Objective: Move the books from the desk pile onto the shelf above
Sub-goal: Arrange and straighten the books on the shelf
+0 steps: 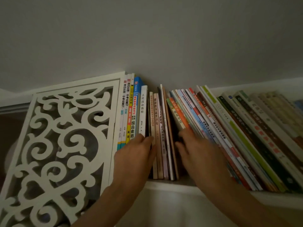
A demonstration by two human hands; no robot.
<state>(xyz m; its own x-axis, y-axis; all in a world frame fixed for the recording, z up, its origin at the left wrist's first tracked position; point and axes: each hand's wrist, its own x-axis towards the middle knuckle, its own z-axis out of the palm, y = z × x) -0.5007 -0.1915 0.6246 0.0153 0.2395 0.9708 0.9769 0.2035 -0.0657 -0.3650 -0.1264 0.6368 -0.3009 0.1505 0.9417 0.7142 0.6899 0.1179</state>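
Books (pixel 164 128) upright in a row on white shelf (pixel 170 185), beside fretwork panel (pixel 65 136). Left hand (pixel 136 154) at lower spines of white book (pixel 143 110) and dark neighbour, fingers extended, grip loose, nothing clasped. Right hand (pixel 198 153) blurred, pressed flat against leaning books (pixel 221 128), nothing clasped. Grey wall (pixel 147 38) behind.
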